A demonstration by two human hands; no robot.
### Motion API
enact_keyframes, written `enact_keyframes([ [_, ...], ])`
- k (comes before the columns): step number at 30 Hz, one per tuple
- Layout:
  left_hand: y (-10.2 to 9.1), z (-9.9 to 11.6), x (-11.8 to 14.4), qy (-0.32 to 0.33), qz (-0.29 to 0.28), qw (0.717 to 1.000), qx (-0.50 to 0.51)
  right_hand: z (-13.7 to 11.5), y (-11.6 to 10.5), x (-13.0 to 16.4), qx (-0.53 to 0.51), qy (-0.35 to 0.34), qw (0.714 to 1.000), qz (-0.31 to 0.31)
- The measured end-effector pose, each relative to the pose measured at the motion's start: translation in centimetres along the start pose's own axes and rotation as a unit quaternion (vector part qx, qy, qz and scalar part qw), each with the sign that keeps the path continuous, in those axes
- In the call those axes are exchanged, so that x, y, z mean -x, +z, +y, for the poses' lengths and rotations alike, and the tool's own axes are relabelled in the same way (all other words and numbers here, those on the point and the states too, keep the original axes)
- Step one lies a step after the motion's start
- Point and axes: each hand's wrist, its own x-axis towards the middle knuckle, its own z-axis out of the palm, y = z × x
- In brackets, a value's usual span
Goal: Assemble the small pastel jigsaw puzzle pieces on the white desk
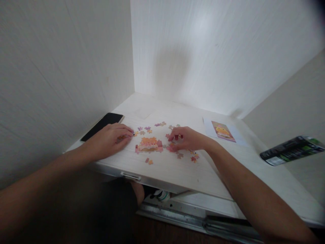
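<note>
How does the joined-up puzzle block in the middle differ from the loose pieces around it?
The puzzle block is several pieces locked into one orange and pink patch; the loose pieces lie single and scattered. The block sits untouched between the hands; the right hand rests among loose pieces, the left hand on others. Both lie flat on the white board.

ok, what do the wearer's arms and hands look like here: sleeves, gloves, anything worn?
Both arms are bare as far up the forearm as the frame shows: no sleeves in view. The left hand and right hand wear no gloves, and no watch, ring or band shows on either. The right hand's fingernails look painted red; the picture is too soft to confirm.
</note>
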Motion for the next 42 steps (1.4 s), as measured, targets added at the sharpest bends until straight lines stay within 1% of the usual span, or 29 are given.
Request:
enact_keyframes([
  [3,0.2,0.7,0.0,0.017,0.007,1.0,0.011,0.0,0.0,0.0,-0.009,0.009,1.0,-0.014],
  [6,0.5,2.0,-0.1,0.041,0.003,0.999,0.027,0.1,-0.1,0.0,-0.023,0.026,0.999,-0.018],
  [11,0.9,3.8,0.1,0.084,-0.015,0.994,0.064,0.0,-0.4,0.1,-0.019,0.013,1.0,-0.016],
  [16,1.2,3.8,0.3,0.095,-0.039,0.993,0.056,-0.3,-0.2,0.1,0.014,0.006,0.999,-0.029],
  [19,1.0,3.6,0.3,0.102,-0.039,0.992,0.063,-0.3,-0.2,0.0,0.019,-0.006,0.999,-0.029],
  [22,0.8,3.6,0.3,0.109,-0.038,0.991,0.069,0.0,-0.2,0.0,0.021,-0.002,1.0,-0.016],
  [29,0.0,4.2,0.1,0.111,-0.059,0.989,0.073,0.5,0.1,-0.1,0.0,-0.005,1.0,0.011],
  [32,-0.2,4.4,-0.1,0.112,-0.057,0.988,0.087,0.5,0.3,-0.2,-0.004,-0.005,1.0,0.014],
  [36,-0.3,4.5,-0.2,0.114,-0.049,0.989,0.081,0.5,0.7,-0.4,-0.003,-0.012,0.999,0.032],
  [42,0.1,4.6,0.0,0.117,-0.034,0.991,0.063,0.3,1.8,-1.0,0.01,-0.013,0.994,0.106],
])
